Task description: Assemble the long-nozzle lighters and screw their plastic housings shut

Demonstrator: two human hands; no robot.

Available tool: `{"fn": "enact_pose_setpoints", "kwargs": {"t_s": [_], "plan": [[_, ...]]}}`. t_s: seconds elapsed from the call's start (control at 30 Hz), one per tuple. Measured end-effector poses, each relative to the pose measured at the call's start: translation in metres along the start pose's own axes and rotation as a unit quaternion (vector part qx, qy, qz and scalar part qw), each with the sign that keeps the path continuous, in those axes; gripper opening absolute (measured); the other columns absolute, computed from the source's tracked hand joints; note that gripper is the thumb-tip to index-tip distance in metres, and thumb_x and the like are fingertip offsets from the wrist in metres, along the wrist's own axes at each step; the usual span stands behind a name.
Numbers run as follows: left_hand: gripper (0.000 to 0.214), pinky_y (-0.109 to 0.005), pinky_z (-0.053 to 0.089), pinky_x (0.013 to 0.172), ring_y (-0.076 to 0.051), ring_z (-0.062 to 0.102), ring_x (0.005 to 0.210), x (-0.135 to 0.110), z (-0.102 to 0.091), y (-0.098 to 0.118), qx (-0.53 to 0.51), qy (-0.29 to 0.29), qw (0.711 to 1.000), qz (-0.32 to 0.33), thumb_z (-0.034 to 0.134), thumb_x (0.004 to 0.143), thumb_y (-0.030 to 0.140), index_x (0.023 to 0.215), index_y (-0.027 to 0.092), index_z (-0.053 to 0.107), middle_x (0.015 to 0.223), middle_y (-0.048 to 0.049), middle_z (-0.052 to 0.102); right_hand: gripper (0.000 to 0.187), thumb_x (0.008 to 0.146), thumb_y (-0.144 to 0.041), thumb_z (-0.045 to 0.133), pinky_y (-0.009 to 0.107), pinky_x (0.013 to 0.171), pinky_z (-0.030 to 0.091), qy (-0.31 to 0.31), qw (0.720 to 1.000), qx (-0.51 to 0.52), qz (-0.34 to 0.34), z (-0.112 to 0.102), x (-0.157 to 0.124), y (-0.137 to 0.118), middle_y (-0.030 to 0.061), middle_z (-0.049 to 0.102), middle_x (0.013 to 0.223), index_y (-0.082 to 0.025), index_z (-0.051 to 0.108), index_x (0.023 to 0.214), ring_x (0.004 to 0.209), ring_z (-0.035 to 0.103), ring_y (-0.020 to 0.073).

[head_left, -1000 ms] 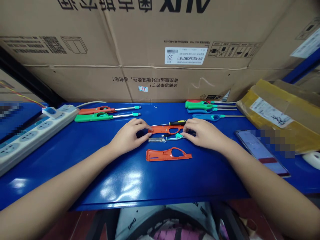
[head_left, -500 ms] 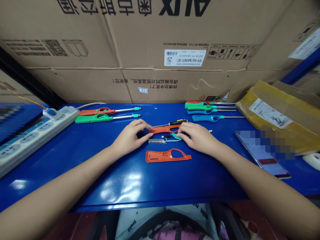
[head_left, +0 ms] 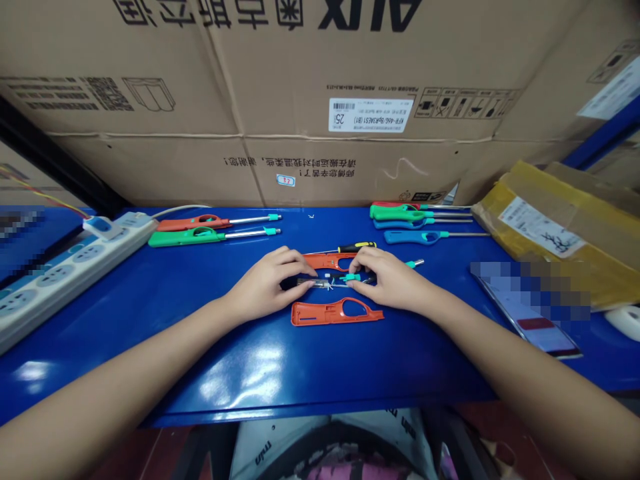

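Note:
My left hand (head_left: 273,280) pinches a clear lighter fuel tank (head_left: 321,284) between thumb and fingers. Thin wires or a tube run from the tank towards my right hand (head_left: 393,279), whose thumb and fingertips close on a small green trigger (head_left: 352,277). Beyond my right hand a metal nozzle tip with a green collar (head_left: 413,264) sticks out; the rest of it is hidden. Just behind the parts lies one orange lighter shell half (head_left: 325,261). Nearer to me another orange shell half (head_left: 317,315) rests with its hollow side up.
A black-and-yellow screwdriver (head_left: 356,247) lies behind the far shell. Whole lighters, orange and green (head_left: 187,237), lie left; several more, including a blue lighter (head_left: 416,237), lie right. A power strip (head_left: 65,277), a phone (head_left: 523,310) and a yellow-taped parcel (head_left: 545,233) flank the blue table (head_left: 240,373).
My left hand has let go of the far orange shell and come nearer, onto the fuel tank. My right hand has shifted slightly nearer, and the green trigger has turned flatter.

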State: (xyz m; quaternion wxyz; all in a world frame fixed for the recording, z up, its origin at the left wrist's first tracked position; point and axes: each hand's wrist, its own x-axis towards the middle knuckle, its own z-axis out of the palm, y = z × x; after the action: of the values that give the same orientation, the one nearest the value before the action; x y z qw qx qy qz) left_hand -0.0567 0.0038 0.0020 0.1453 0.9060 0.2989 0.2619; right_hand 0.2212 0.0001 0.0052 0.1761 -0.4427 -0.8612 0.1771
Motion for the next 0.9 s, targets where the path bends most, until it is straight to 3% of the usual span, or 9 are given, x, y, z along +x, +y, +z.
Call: {"fn": "enact_pose_setpoints", "kwargs": {"t_s": [0.17,0.3,0.43,0.57,0.77,0.9], "plan": [[0.017,-0.037,0.051,0.087,-0.020,0.062,0.093,0.000,0.001,-0.001,-0.004,-0.004,1.000,0.002,0.060,0.098,0.029,0.107,0.020,0.072,0.101,-0.0071,0.071,0.004,0.091,-0.023,0.063,0.038,0.085,0.045,0.002,1.000,-0.005,0.008,0.002,0.000,-0.003,0.0067,0.067,0.100,-0.020,0.060,0.091,0.096,0.061,0.0229],[0.017,-0.036,0.051,0.088,-0.020,0.063,0.094,0.000,0.001,0.000,-0.010,-0.009,1.000,-0.009,0.061,0.097,0.030,0.106,0.021,0.073,0.102,-0.0068,0.072,0.005,0.090,-0.023,0.063,0.032,0.075,0.048,0.047,0.995,0.086,0.021,-0.001,0.002,-0.006,0.0049,0.066,0.090,-0.019,0.061,0.087,0.082,0.061,0.0180],[0.023,-0.034,0.053,0.084,-0.020,0.063,0.093,0.002,0.004,0.007,-0.034,0.043,0.997,-0.051,0.063,0.096,0.033,0.114,0.021,0.072,0.102,-0.0067,0.072,0.011,0.088,-0.029,0.066,0.031,0.073,0.050,0.071,0.981,0.170,0.057,-0.004,0.003,-0.009,0.0026,0.068,0.083,-0.019,0.065,0.092,0.076,0.063,0.0166],[0.036,-0.031,0.055,0.077,-0.017,0.063,0.084,0.008,0.011,0.018,-0.077,0.093,0.989,-0.087,0.071,0.091,0.036,0.123,0.020,0.070,0.102,-0.0062,0.073,0.010,0.086,-0.029,0.067,0.030,0.070,0.051,0.071,0.977,0.194,0.045,-0.004,0.001,-0.013,0.0016,0.068,0.079,-0.019,0.065,0.087,0.072,0.063,0.0158],[0.015,-0.031,0.056,0.081,-0.017,0.068,0.086,0.012,0.018,0.029,-0.090,0.126,0.985,-0.070,0.069,0.093,0.028,0.103,0.021,0.078,0.097,-0.0049,0.079,0.010,0.086,-0.030,0.065,0.030,0.070,0.050,0.063,0.976,0.210,0.016,-0.003,-0.001,-0.021,0.0020,0.069,0.079,-0.020,0.065,0.085,0.072,0.062,0.0156],[0.014,-0.035,0.057,0.081,-0.019,0.070,0.084,0.010,0.019,0.028,-0.091,0.157,0.981,-0.063,0.070,0.093,0.032,0.098,0.022,0.079,0.093,-0.0043,0.080,0.012,0.088,-0.031,0.063,0.034,0.077,0.052,0.042,0.973,0.225,0.025,0.000,0.000,-0.023,0.0036,0.072,0.084,-0.019,0.068,0.086,0.078,0.064,0.0175]]}}
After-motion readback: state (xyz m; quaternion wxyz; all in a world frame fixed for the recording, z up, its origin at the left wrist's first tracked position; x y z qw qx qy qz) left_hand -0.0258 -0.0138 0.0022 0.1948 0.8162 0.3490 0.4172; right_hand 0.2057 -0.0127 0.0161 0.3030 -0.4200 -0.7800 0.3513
